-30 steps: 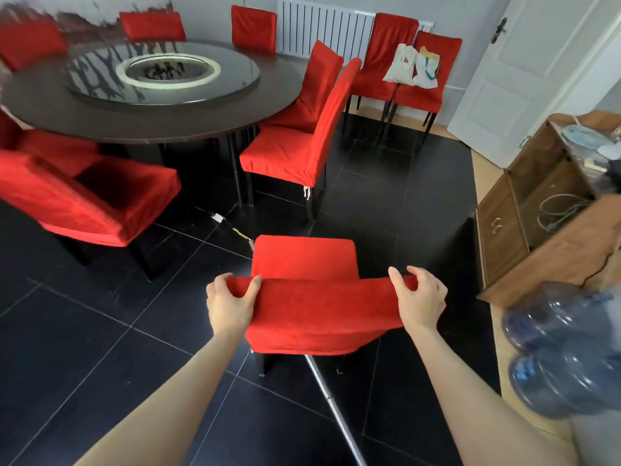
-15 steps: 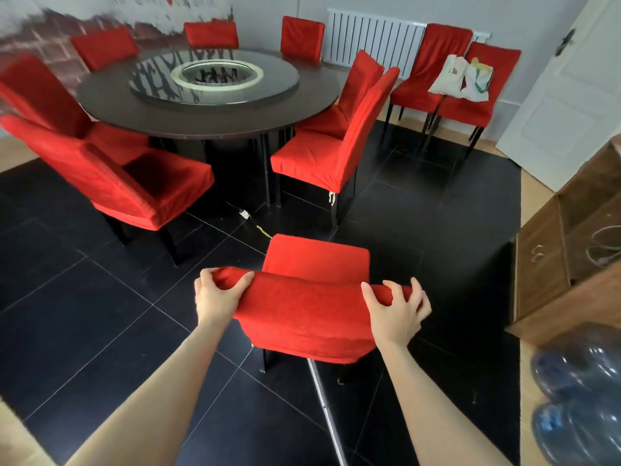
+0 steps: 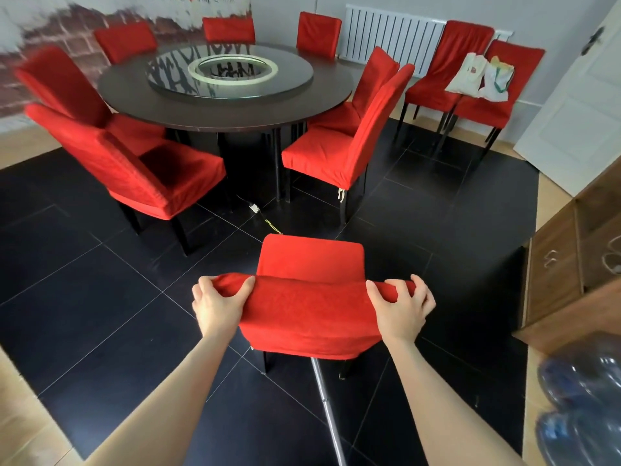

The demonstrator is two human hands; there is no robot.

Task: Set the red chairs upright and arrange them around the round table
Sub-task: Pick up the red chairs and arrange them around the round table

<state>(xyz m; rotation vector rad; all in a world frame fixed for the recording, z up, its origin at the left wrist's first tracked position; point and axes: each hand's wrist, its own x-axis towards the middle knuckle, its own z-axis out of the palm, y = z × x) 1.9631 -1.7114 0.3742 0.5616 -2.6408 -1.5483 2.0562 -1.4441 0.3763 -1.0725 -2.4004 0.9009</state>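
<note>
Down on the black tiled floor (image 3: pixel 100 297), the nearest red chair (image 3: pixel 312 260) is standing upright on its dark legs, its seat pointing toward the round tabletop (image 3: pixel 127 95) and sitting well apart from it. Both hands are holding on. The left hand (image 3: pixel 218 302) is gripping the left corner of the backrest top, fingers curled round the padded edge. The right hand (image 3: pixel 401 309) is gripping the right corner the same way. Up ahead, a left chair (image 3: pixel 134 173) and a right chair (image 3: pixel 336 153) are flanking a gap at the near side of the tabletop, and the held chair is facing that gap. More red chairs (image 3: pixel 228 28) are ringing the far side, and a glass turntable (image 3: pixel 235 79) is resting in the middle. Over by the white radiator (image 3: pixel 386 31), two spare chairs (image 3: pixel 433 92) are standing against the wall with cloth bags (image 3: pixel 480 75) lying on their seats. A wooden cabinet (image 3: pixel 564 280) is showing at the right, with blurred blue water bottles (image 3: pixel 584 398) below it. A thin metal pole (image 3: pixel 329 408) is running along the floor from under the held chair.
</note>
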